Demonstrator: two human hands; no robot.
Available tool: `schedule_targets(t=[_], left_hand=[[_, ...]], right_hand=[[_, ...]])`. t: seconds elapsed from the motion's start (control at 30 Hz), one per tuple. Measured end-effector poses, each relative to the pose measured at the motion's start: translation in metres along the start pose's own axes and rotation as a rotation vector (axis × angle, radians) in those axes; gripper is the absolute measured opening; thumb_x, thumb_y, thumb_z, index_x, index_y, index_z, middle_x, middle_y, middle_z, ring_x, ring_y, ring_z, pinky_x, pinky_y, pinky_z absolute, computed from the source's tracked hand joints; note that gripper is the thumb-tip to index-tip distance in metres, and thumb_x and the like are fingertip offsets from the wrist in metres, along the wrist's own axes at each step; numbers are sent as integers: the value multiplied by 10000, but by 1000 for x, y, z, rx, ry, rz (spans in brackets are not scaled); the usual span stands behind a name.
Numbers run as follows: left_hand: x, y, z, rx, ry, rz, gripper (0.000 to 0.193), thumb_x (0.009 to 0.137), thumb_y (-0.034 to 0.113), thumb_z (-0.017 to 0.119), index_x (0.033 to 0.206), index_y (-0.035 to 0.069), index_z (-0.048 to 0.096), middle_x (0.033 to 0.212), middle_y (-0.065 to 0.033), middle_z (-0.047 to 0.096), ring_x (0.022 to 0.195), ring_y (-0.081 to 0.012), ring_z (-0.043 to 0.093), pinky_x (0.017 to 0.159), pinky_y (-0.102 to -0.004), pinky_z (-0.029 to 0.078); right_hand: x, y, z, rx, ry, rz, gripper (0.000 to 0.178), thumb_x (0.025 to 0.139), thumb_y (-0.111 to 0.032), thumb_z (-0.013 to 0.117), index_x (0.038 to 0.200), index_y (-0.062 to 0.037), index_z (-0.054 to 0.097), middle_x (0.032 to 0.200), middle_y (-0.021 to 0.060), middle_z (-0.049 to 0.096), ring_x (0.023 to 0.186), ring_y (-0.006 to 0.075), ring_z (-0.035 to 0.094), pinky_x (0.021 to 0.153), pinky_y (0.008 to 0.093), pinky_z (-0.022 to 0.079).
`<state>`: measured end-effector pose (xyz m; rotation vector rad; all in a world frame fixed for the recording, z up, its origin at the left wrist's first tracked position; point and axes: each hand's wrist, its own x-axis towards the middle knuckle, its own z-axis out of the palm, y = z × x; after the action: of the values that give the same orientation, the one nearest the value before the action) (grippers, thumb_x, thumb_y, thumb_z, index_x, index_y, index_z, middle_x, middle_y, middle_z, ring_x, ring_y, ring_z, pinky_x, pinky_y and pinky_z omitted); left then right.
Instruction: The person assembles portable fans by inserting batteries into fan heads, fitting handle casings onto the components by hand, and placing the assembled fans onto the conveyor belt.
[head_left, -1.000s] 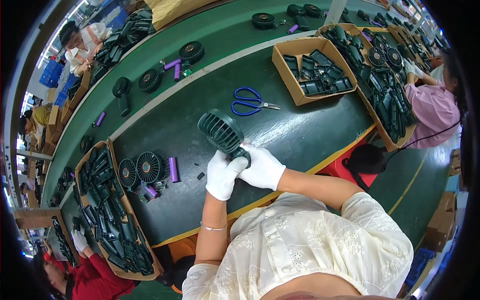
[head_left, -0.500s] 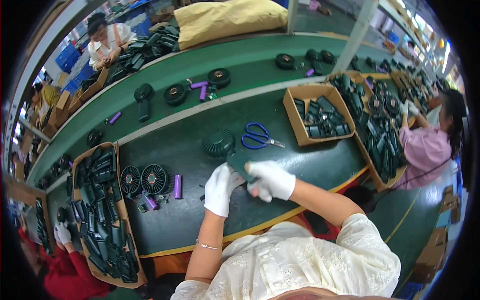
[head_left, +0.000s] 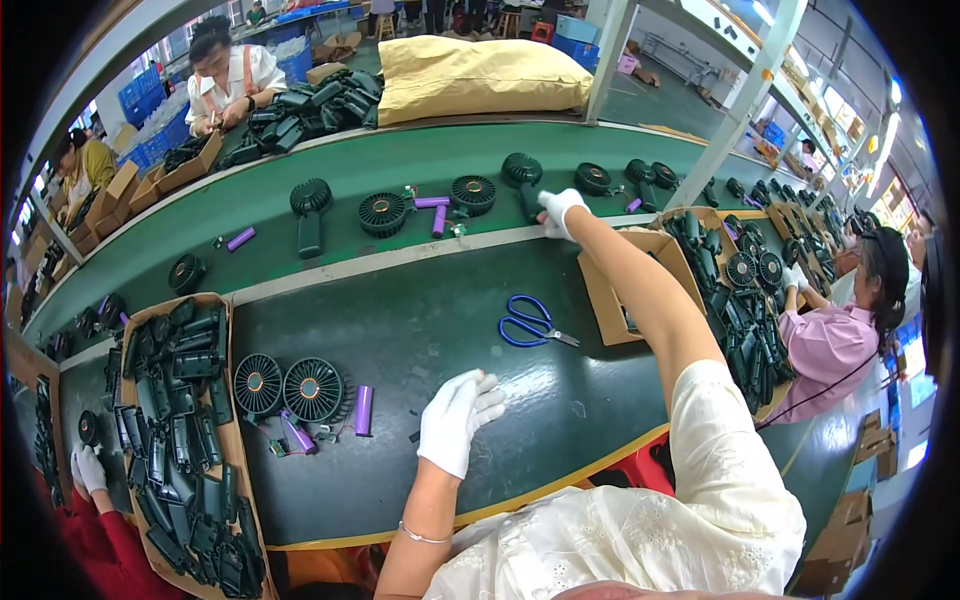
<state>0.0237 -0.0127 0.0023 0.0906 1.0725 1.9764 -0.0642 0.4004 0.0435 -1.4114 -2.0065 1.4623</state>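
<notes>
My right hand point(head_left: 564, 213), in a white glove, reaches across to the green belt. Its curled fingers are at the handle end of a dark green handheld fan point(head_left: 521, 172), which lies on the belt. My left hand point(head_left: 459, 418), also gloved, is over the near part of the dark work table point(head_left: 400, 300), holding nothing, with its fingers apart. Left of it are a purple battery cell point(head_left: 363, 411) and two round fan heads point(head_left: 314, 390) with wires, small boards and another purple cell. Blue-handled scissors point(head_left: 530, 322) lie ahead of my left hand.
A carton of dark plastic shells point(head_left: 175, 440) stands at the left table edge. Under my right arm is another carton point(head_left: 603, 300). The belt point(head_left: 350, 262) carries more fans and cells beyond a pale rail. Co-workers sit left, right and across; a yellow sack point(head_left: 480, 80) lies opposite.
My right hand has carried the handheld fan from the table to the belt, away from my left hand. My left hand has opened and stays over the table. The view has shifted.
</notes>
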Motion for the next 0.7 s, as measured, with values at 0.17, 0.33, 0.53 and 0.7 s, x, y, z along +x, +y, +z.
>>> schedule_targets(t=[0.17,0.33,0.53,0.7], left_hand=[[7,-3,0,-2,-6,-8,359,1028,187,524,1270,-77,545,1198,-235,634,1035,-310,677,879,-401,587],[5,-1,-19,-36,8,5,353,1036,189,515,1269,-74,546,1213,-228,634,1044,-306,678,885,-393,581],[6,3,-8,-4,-78,-2,342,1034,202,532,1276,-38,562,1201,-180,643,1055,-267,673,890,-360,574],[-4,12,-11,58,7,98,320,1028,195,539,1245,-38,573,1177,-171,651,1029,-245,676,873,-344,574]], right_hand=[[17,-28,26,-99,2,-286,641,882,-428,700,1250,86,591,1039,169,680,794,242,673,654,354,595],[-9,-56,104,-462,-147,-206,819,740,-552,794,1185,112,617,1125,190,680,881,275,712,721,362,588],[-18,-44,76,-232,-305,-351,705,729,-466,858,1222,-6,653,1094,98,696,954,206,671,816,348,533],[-72,-42,52,309,-565,-460,386,871,-174,716,1217,-48,602,1142,65,642,1030,207,630,909,440,527]])
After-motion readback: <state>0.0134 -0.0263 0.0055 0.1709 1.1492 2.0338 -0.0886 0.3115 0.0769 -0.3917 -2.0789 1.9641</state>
